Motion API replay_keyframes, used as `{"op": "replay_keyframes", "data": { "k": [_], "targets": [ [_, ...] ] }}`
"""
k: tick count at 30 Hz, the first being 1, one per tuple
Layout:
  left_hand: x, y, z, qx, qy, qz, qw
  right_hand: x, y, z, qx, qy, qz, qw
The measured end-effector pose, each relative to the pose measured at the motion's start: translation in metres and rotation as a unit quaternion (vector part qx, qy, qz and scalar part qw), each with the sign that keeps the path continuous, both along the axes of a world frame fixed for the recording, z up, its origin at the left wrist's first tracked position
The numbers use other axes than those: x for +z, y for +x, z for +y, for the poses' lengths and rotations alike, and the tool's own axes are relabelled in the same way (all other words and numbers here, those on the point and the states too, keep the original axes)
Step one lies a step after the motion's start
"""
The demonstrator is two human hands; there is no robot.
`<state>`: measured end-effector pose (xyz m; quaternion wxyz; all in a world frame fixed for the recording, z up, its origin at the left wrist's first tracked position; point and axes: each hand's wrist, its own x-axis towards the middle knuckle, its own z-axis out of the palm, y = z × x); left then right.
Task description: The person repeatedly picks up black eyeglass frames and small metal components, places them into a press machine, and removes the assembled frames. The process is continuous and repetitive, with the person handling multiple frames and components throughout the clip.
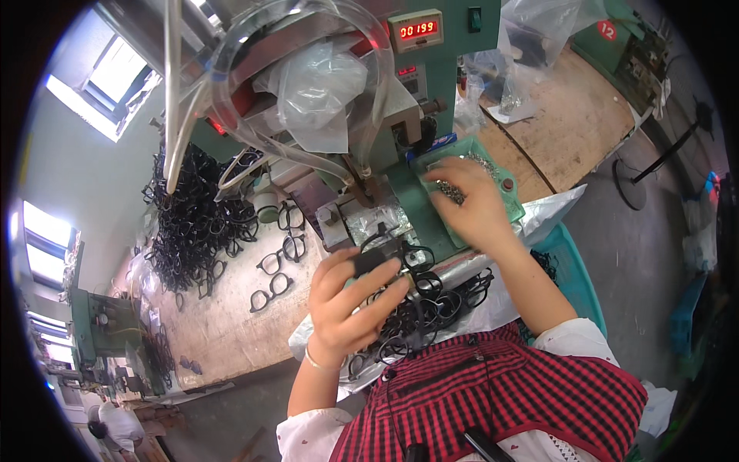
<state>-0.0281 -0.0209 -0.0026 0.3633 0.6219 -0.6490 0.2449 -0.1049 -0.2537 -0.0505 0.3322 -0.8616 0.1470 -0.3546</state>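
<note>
My left hand [345, 306] is curled round a black eyeglass frame [418, 259] at the front of the green bench machine. A dark block [377, 260] shows behind its fingers, and they hide part of the frame. My right hand [471, 206] is over a green tray [511, 202] to the right of the machine. Its fingers are bent together at a heap of small metal parts [449, 191]; whatever is between the fingertips is too small to make out. Below my left hand, several black eyeglass frames [439, 306] lie piled on a silvery sheet near my apron.
A large heap of black eyeglass frames [192, 215] covers the bench's left side, with a few loose frames [271, 292] beside it. Clear tubes [215, 85] and a plastic bag [317, 88] hang at the machine's head. A turquoise basket [573, 269] stands at the right.
</note>
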Motion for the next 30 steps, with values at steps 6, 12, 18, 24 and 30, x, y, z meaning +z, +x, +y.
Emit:
{"op": "replay_keyframes", "data": {
  "k": [6, 12, 18, 24, 30],
  "targets": [
    [-0.021, 0.014, -0.007, 0.0, 0.017, -0.002, 1.0, -0.063, -0.014, -0.043, -0.103, -0.13, 0.035, 0.986],
    [-0.026, -0.001, -0.004, 0.017, 0.013, 0.061, 0.998, -0.066, -0.013, -0.042, -0.11, -0.132, 0.011, 0.985],
    [-0.059, 0.057, 0.075, 0.361, -0.011, 0.09, 0.928, -0.068, -0.031, -0.043, -0.093, 0.329, -0.116, 0.933],
    [-0.164, 0.21, 0.177, 0.542, 0.291, 0.07, 0.785, -0.061, 0.009, -0.026, -0.047, 0.352, -0.195, 0.914],
    [-0.078, 0.195, 0.147, 0.356, -0.007, 0.366, 0.86, -0.032, 0.007, -0.018, -0.052, 0.284, -0.093, 0.953]
  ]
}}
